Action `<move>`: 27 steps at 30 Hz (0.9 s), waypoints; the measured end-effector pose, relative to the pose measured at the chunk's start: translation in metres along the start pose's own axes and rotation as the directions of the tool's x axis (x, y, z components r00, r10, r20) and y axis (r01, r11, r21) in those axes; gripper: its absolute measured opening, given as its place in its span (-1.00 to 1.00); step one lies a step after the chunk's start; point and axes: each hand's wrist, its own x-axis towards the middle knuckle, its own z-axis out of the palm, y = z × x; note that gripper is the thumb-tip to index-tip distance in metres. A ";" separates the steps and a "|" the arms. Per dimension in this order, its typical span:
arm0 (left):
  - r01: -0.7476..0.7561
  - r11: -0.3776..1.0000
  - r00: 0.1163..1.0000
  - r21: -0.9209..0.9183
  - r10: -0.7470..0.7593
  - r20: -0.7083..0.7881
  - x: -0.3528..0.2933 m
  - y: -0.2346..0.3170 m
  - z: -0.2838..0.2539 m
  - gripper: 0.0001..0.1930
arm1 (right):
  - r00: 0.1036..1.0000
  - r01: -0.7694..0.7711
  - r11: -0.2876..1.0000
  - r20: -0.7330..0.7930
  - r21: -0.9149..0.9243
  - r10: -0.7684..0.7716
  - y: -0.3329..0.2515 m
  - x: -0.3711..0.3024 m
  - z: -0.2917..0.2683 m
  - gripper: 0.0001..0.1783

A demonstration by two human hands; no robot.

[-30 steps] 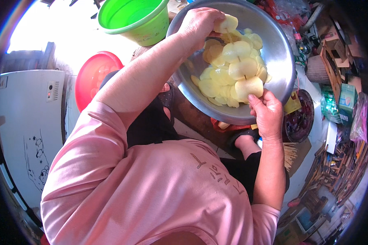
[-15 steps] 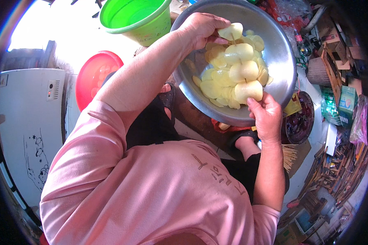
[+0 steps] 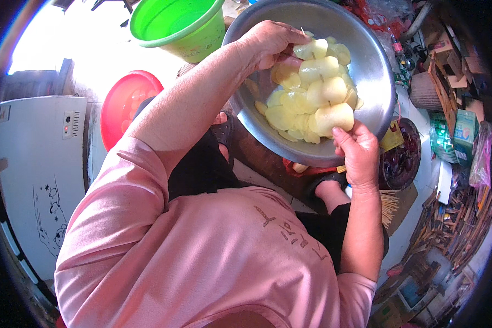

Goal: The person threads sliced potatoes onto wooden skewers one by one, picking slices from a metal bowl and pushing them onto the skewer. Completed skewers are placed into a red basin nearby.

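Note:
A wide steel basin in front of me holds a heap of thin, pale yellow potato slices. Above the heap, several more slices are threaded on a thin skewer, whose tip shows past the top slice. My left hand is closed at the far end, with its fingers around the uppermost threaded slice. At the near end, my right hand pinches by the lowest slice; its fingers hide the skewer's lower end.
A green tub stands beyond my left forearm, and a red basin is nearer on the left. Right of the steel basin are a dark bowl and a bundle of thin sticks. A white appliance stands far left.
The skewer's tip now shows beyond the top slice, and the upper slices sit closer to my right hand along the skewer. Both hands keep their grip.

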 end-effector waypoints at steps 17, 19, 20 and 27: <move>-0.142 -0.019 0.989 0.990 -0.040 0.141 0.014 -0.079 0.037 -0.68 | 0.995 -0.039 0.956 -0.078 0.292 0.064 -0.005 0.004 -0.018 -0.84; -0.164 -0.057 0.986 0.985 0.019 0.166 0.011 -0.082 0.042 -0.68 | 0.994 -0.040 0.955 -0.081 0.295 0.067 -0.006 0.004 -0.019 -0.84; -0.175 -0.076 0.983 0.982 0.048 0.179 0.011 -0.083 0.044 -0.67 | 0.995 -0.038 0.955 -0.075 0.295 0.063 -0.006 0.003 -0.020 -0.84; -0.265 -0.068 0.959 0.962 -0.117 0.257 0.002 -0.068 0.073 -0.71 | 0.998 -0.015 0.955 -0.060 0.297 0.034 -0.005 0.002 -0.025 -0.84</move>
